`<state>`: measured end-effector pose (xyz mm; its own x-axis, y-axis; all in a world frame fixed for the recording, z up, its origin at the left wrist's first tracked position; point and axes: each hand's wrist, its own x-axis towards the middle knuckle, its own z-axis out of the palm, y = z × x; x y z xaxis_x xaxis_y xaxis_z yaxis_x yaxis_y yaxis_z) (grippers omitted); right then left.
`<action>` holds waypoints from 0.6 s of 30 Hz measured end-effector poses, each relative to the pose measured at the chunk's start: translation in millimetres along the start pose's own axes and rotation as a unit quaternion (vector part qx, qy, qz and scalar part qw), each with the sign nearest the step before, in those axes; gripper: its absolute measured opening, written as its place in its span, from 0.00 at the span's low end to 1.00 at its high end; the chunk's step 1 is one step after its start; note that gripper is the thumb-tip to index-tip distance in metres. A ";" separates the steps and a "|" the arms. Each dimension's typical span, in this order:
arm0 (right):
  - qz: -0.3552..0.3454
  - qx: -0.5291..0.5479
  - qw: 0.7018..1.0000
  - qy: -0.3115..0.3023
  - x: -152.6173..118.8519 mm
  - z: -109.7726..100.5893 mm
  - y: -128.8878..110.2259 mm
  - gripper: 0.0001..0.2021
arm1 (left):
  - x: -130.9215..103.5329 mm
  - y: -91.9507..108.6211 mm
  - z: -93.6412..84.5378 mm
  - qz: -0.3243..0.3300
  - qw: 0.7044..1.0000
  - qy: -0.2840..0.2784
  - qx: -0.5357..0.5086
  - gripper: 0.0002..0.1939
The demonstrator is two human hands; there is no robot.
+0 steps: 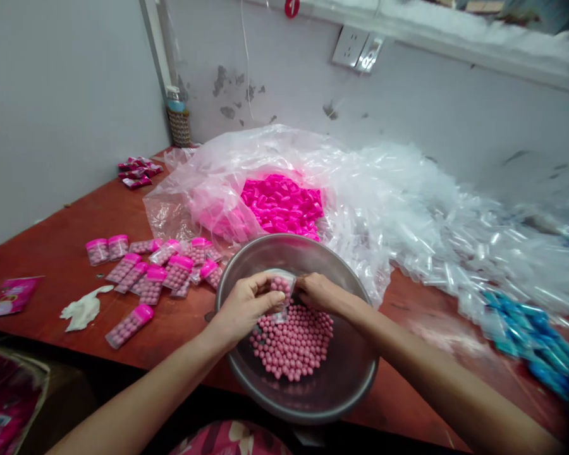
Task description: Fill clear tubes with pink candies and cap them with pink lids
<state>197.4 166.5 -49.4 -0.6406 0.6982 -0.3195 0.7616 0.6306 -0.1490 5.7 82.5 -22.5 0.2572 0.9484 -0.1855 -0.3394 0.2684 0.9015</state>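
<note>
My left hand (pixel 246 306) grips a small clear plastic bottle (pixel 283 285) partly filled with pink beads, tilted over a metal bowl (pixel 360 385). Close to the bottle's mouth, my right hand (pixel 320 292) is closed with its fingers bunched; whatever they hold is hidden. Loose round pink beads (pixel 291 344) lie in the bottom of the bowl beneath both hands. Left of the bowl, several filled bottles with pink caps (pixel 176 272) lie in a heap, and a single capped bottle (pixel 129 327) lies nearer the table's front edge.
Behind the bowl, a clear plastic bag (pixel 199 189) holds many bright pink caps (pixel 284 205). Empty clear bottles (pixel 431 234) spread to the right, by blue items (pixel 540 344). A crumpled white tissue (pixel 83 308) and a pink packet (pixel 12 297) lie left on the red table (pixel 171 338).
</note>
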 end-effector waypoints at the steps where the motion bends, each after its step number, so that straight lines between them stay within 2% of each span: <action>1: 0.007 0.017 0.999 0.028 -4.3 -7.1 0.1 0.10 | -0.2 -0.2 -0.3 0.002 1.000 -0.004 0.013 0.13; 3: 0.015 0.125 0.984 0.124 -16.1 -22.2 -3.1 0.10 | -0.5 -0.5 -0.6 0.011 0.999 -0.010 0.044 0.12; 4: 0.012 0.210 0.961 0.179 -22.9 -29.3 -6.6 0.09 | -0.6 -0.6 -0.6 0.015 0.998 -0.014 0.059 0.13; 6: -0.005 0.383 0.885 0.266 -35.7 -41.4 -16.6 0.09 | -0.7 -0.9 -0.3 0.021 0.996 -0.021 0.079 0.13; 7: -0.018 0.444 0.849 0.285 -40.6 -45.9 -22.6 0.09 | -0.7 -1.0 0.0 0.024 0.995 -0.025 0.088 0.14; 8: -0.032 0.476 0.831 0.287 -44.2 -49.1 -28.6 0.08 | -0.8 -1.1 0.3 0.029 0.994 -0.029 0.098 0.14; 9: -0.045 0.489 0.824 0.281 -46.4 -51.0 -34.3 0.07 | -0.9 -1.1 0.6 0.036 0.993 -0.031 0.108 0.14; 13: -0.082 0.490 0.829 0.257 -45.0 -48.1 -45.7 0.06 | -1.7 -0.3 0.5 0.065 0.985 -0.037 0.154 0.14; 16: -0.063 0.503 0.818 0.272 -41.8 -44.3 -35.8 0.08 | -2.8 1.4 0.5 0.074 0.981 -0.040 0.178 0.14; 18: -0.031 0.490 0.822 0.288 -40.4 -45.3 -19.2 0.09 | -4.4 3.2 0.8 0.070 0.982 -0.025 0.171 0.13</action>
<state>204.2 141.5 8.8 -0.4054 0.8978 0.1719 0.2566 0.2923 -0.9213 4.2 79.1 -18.5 0.2776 0.9599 -0.0390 -0.0527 0.0558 0.9970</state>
